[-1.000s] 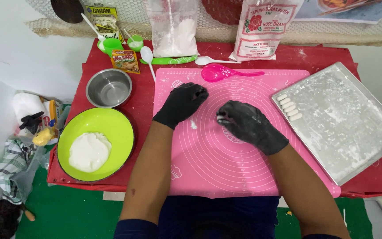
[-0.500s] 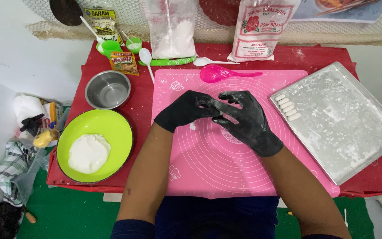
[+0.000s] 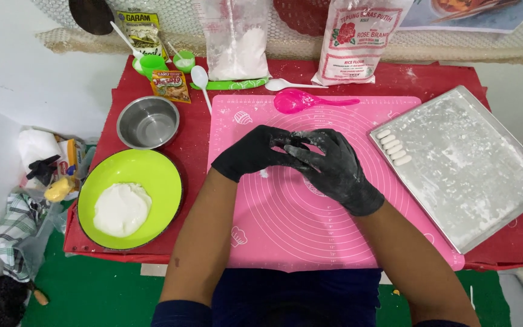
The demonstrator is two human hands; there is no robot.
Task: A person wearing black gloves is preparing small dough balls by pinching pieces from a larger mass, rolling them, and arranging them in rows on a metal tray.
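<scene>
I see both hands in black gloves meeting over the middle of the pink silicone mat (image 3: 310, 230), which lies on the red surface (image 3: 503, 79). The left hand (image 3: 255, 151) comes in from the lower left, the right hand (image 3: 334, 169) from the lower right, and their fingertips touch or overlap at the centre of the frame. The fingers of both are curled inward toward each other; whether either grip has anything pinched in it I cannot tell, since the gloves hide it, though the right glove is dusted white. A small bit of white dough (image 3: 264, 174) lies on the mat just below the left hand. At the right of the frame sits a floured metal tray (image 3: 473, 175), tilted in the picture, with a short row of small white dough pieces (image 3: 393, 147) along its left edge, near the right hand. At the lower left a green bowl (image 3: 152, 172) holds a lump of white dough (image 3: 121, 209), and above it stands a small steel bowl (image 3: 148, 121). A pink spoon (image 3: 301, 101) rests on the upper edge of the mat, above the hands.
</scene>
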